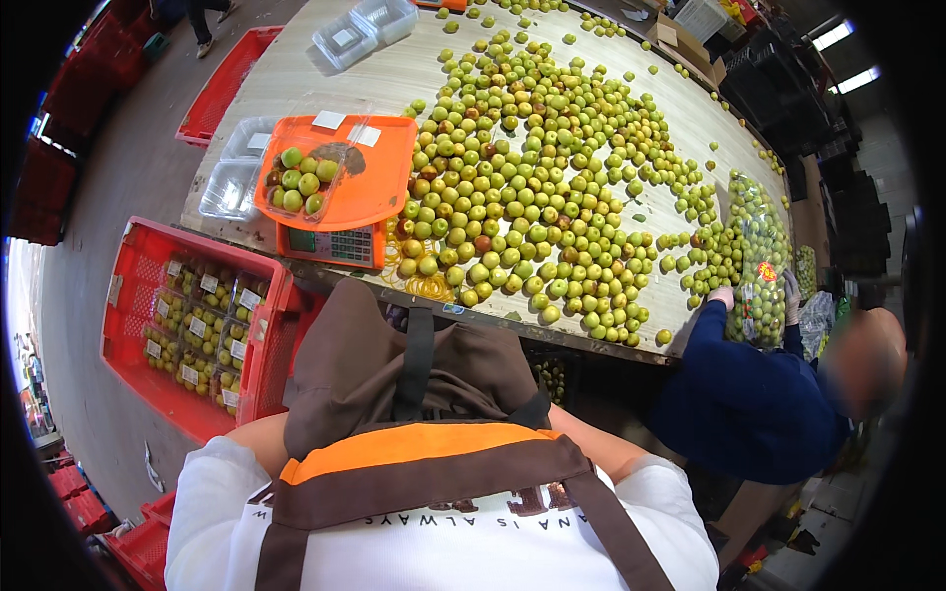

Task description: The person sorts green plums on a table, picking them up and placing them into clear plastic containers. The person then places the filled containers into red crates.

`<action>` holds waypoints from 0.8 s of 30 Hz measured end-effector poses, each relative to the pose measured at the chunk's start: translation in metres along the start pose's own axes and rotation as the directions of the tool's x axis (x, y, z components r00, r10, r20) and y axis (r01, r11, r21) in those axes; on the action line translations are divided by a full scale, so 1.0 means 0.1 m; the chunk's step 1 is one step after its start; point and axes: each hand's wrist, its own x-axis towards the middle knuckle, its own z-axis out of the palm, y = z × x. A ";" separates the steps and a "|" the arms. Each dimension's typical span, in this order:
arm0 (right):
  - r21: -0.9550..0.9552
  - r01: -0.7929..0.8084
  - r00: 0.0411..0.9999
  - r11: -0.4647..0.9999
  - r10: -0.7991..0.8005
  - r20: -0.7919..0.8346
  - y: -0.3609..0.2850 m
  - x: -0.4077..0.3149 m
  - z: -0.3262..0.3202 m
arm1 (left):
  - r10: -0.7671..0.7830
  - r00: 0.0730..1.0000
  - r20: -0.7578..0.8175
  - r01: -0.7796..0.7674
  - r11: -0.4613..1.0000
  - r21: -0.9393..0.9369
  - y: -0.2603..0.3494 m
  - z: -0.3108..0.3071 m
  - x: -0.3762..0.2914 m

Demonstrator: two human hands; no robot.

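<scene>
Neither of my hands is in view; both forearms run down behind my brown apron [458, 369]. Before me is a sorting table [665, 96], with many loose green and yellowish round fruits, which look like jujubes [510, 192], spread over it. An orange digital scale [384, 170] stands at the near left of the table. On its pan sits a clear plastic punnet [329, 199] with several of the fruits inside, its lid raised and bearing blank-looking white labels. Empty clear punnets [233, 188] lie just left of the scale.
A red crate [133, 325] at the left holds labelled punnets of fruit [196, 325]. More clear punnets [362, 33] lie at the far left of the table. Yellow bands [425, 284] lie near its front edge. At right, a co-worker [746, 414] grips a tall bag of fruit [761, 236].
</scene>
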 end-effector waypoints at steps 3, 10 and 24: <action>0.381 -0.078 0.995 0.921 0.097 -0.030 0.03 -0.06 0.11 | -0.009 1.000 -0.006 0.009 1.000 -0.004 -0.01 -0.02 -0.04; 0.291 0.042 0.998 0.956 -0.025 -0.063 0.04 -0.07 0.22 | -0.033 0.999 -0.035 0.033 0.999 -0.017 -0.11 -0.05 -0.22; 0.411 -0.099 0.993 0.906 0.118 -0.020 0.01 -0.17 0.12 | -0.033 0.999 0.007 0.033 0.999 0.034 0.06 0.03 -0.07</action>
